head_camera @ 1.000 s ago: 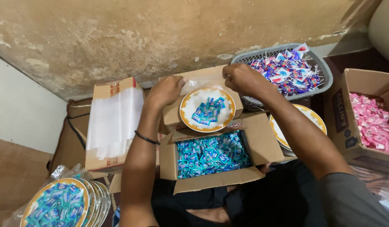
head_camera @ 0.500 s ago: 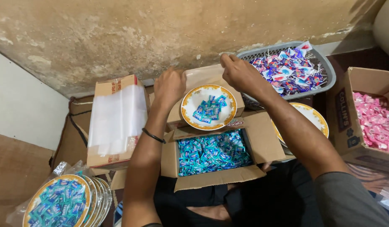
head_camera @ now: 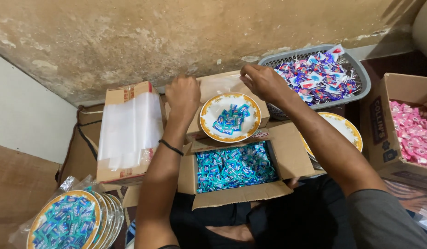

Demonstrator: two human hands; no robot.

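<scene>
Together, both hands, left and right, pinch a clear plastic bag just beyond the gold-rimmed white plate of blue-wrapped sweets.

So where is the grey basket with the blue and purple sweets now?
In the head view the grey basket sits at the upper right, against the wall, just past the right hand and behind the empty plate.

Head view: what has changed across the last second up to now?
Little. Both hands stay raised behind the gold-rimmed plate of blue sweets: the left hand shifted slightly rightward, the right hand stayed near the grey basket. What either hand grips is unclear. The plate, the box of blue sweets and the pink sweets box lie as before.
</scene>
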